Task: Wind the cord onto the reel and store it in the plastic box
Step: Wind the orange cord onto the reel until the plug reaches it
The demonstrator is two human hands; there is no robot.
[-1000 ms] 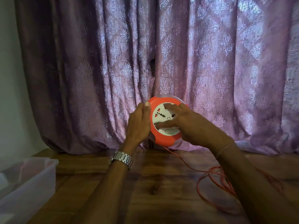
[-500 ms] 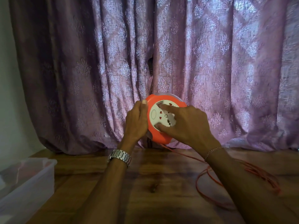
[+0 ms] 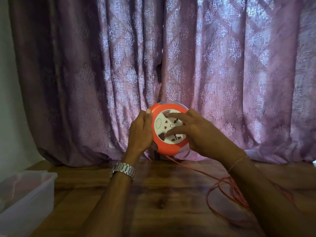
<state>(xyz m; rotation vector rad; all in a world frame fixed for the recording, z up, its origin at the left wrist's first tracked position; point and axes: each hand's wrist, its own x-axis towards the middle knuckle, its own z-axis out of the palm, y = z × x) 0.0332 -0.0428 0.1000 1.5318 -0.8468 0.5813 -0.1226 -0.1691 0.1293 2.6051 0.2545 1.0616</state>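
An orange round cord reel (image 3: 168, 148) with a white socket face is held upright above the wooden table, in front of the curtain. My left hand (image 3: 141, 133) grips its left rim, thumb on top. My right hand (image 3: 196, 132) rests on the white face with fingers spread across the sockets. An orange cord (image 3: 220, 190) runs from the reel's bottom down to the table and lies in loose loops at the right, partly hidden by my right forearm. A clear plastic box (image 3: 25, 199) stands open at the lower left.
The wooden table (image 3: 162, 202) extends below my arms. A purple patterned curtain (image 3: 171, 65) hangs right behind the reel and touches the table's back edge. A pale wall shows at the far left.
The white socket face has turned under my right hand's fingers. The loose cord loops on the table have shifted and drawn slightly toward the reel. My left hand has stayed on the rim.
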